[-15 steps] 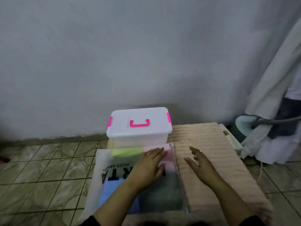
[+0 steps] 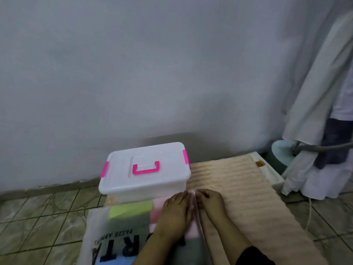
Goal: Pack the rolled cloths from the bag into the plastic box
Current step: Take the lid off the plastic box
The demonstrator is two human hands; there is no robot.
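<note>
A clear plastic box (image 2: 145, 180) with a pink handle and pink latches stands with its lid on, at the far left end of a beige ribbed mat (image 2: 238, 188). In front of it lies a translucent printed bag (image 2: 103, 226) holding a green cloth (image 2: 129, 209), a pink cloth (image 2: 158, 205), a blue cloth (image 2: 114, 262) and a dark one. My left hand (image 2: 175, 209) lies on the bag with its fingertips at the far right corner. My right hand (image 2: 210, 201) meets it there, fingers curled. Both pinch the bag's edge at that corner.
Pale garments (image 2: 315, 111) hang at the right over a light blue round base (image 2: 280, 152). A white board edge (image 2: 271, 175) shows beyond the mat. Green tiled floor (image 2: 38, 217) lies to the left, and a grey wall stands right behind the box.
My right hand has moved left from the mat to the bag's far right corner and curled its fingers. My left hand has slid to the same corner.
</note>
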